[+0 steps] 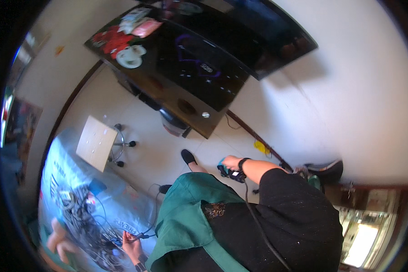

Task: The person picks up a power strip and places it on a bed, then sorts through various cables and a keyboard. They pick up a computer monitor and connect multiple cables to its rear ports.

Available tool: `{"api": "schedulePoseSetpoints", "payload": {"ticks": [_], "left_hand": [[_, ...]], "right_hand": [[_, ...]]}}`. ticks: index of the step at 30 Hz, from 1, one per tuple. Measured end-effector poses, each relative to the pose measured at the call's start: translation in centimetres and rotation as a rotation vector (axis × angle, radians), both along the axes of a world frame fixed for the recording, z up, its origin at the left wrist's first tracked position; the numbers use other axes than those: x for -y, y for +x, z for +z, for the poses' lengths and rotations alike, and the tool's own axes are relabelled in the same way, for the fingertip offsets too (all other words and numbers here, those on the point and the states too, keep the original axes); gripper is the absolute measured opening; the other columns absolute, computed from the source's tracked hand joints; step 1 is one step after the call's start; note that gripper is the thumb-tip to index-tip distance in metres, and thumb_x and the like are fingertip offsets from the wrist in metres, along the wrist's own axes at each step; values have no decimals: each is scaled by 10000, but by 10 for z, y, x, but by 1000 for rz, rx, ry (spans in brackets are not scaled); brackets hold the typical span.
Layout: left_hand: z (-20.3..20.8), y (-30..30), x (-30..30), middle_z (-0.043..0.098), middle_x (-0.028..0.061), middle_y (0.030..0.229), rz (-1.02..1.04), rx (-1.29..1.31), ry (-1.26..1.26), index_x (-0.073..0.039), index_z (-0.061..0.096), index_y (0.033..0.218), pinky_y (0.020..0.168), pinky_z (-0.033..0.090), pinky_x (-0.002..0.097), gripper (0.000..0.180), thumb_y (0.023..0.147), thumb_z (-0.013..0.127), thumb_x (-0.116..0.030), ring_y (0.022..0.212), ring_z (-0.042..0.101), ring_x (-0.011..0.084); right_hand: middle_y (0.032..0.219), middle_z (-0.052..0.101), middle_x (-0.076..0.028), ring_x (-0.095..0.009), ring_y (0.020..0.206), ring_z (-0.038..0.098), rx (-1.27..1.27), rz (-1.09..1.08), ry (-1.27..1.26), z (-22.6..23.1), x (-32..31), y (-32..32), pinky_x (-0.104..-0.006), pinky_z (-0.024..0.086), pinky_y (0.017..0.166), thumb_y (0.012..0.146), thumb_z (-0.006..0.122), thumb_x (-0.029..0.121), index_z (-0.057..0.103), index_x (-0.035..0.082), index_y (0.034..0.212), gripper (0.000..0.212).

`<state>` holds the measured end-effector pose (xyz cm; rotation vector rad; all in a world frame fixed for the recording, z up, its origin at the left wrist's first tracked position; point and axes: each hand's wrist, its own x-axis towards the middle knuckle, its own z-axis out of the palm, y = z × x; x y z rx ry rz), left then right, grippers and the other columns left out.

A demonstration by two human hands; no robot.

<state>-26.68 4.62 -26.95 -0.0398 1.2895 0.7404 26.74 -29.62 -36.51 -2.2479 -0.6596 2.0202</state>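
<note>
My left hand (131, 248) is at the lower left, its fingers closed around a dark cable (143, 235) beside the tangle of cables (79, 204) on the blue bed cover. From there a thin cord loops up toward the floor. Farther off to the right, my right hand (232, 162) is closed on a dark object with blue parts, its kind too small to tell. A black device with a strap (235, 175) sits at that wrist, and a black cable (258, 222) runs from it down over my dark clothing.
A dark desk (156, 93) with a large monitor (258, 36) stands ahead. White and red items lie at its left end. A wheeled stool (96, 143) leans by the blue-covered bed (56, 167). A yellow item (261, 146) and a dark shoe (326, 171) are by the wall.
</note>
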Motion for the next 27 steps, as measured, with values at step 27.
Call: {"api": "schedulePoseSetpoints", "payload": {"ticks": [27], "left_hand": [[192,437,33,548,75,667,-1586,297,458,30,532,956,623,431,289,334,915,338,-238,614,528,184]], "right_hand": [[1038,576,-62,-137,956,533,-350,-720,931,210,-80,73,-267,416,822,874,488,292,547,54,1102,335]]}}
